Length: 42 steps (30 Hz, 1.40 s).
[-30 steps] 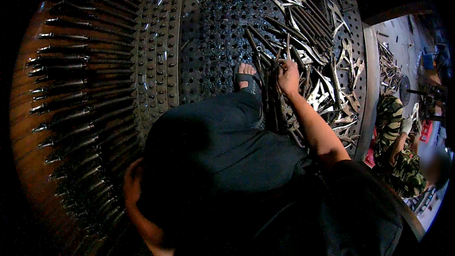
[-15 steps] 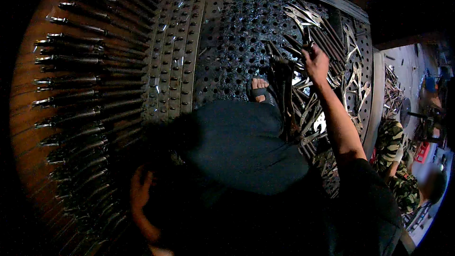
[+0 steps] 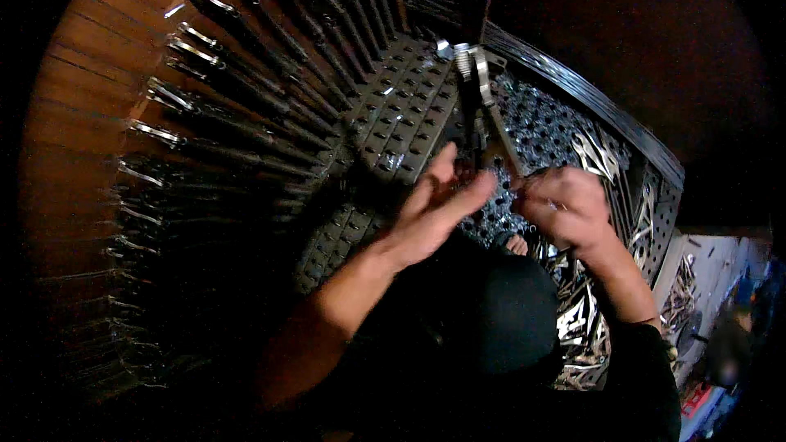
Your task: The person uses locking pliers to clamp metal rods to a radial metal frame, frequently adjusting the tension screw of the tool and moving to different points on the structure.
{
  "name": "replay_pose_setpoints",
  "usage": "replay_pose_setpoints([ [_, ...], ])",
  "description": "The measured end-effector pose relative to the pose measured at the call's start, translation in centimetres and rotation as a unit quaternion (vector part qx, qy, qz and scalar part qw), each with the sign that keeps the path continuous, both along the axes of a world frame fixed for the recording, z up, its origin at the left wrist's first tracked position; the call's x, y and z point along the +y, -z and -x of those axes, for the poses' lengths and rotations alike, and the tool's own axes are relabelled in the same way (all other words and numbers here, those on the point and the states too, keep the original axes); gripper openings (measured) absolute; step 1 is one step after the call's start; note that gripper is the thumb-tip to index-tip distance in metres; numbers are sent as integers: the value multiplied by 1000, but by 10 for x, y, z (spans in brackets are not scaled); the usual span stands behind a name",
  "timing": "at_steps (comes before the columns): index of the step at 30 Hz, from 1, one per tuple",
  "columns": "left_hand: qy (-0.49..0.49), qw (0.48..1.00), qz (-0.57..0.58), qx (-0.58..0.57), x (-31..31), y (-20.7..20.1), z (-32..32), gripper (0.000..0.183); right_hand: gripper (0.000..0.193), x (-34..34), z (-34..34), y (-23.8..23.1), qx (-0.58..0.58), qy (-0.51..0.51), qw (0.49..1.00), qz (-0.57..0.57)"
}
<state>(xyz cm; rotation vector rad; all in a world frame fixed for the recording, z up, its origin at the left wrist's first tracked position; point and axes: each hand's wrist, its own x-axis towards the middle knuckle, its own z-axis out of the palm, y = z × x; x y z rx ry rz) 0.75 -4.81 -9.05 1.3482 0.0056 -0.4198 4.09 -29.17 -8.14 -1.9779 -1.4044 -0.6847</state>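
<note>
The left hand (image 3: 426,217) reaches forward, thumb parted from fingers, its grip released. Beside it, the right hand (image 3: 569,205) curls inward; blur hides whether its grip is clenched on anything. Just beyond both grips is a plier-like tool (image 3: 483,78). Below the right grip lie heaped pliers (image 3: 585,327).

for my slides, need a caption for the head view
Left hand open and right hand curled near a metal tool, row of tools at left
</note>
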Motion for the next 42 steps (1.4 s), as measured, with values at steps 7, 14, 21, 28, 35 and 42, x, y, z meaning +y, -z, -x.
replay_pose_setpoints([
  [7, -66, 980, 179, 59, -1, 3, -49, 66, 41, 46, -12, -6, 151, 84, 984, -49],
  [14, -36, 951, 307, -9, 6, -19, -71, 57, 21, 59, -36, -20, 444, 210, 869, 63],
  [21, -189, 953, 235, -35, -3, -43, -64, 43, 35, 86, -5, -46, 472, 142, 869, 39],
  [28, -84, 977, 144, -133, 27, -55, -40, 39, 22, 101, -2, -41, 406, 129, 904, -36],
  [35, -67, 960, 228, -148, 42, -70, -13, 54, 15, 101, 24, -47, 443, 164, 874, -117],
  [42, -79, 952, 230, -187, 51, -95, 4, 50, 42, 110, 35, -64, 658, 43, 725, -196],
])
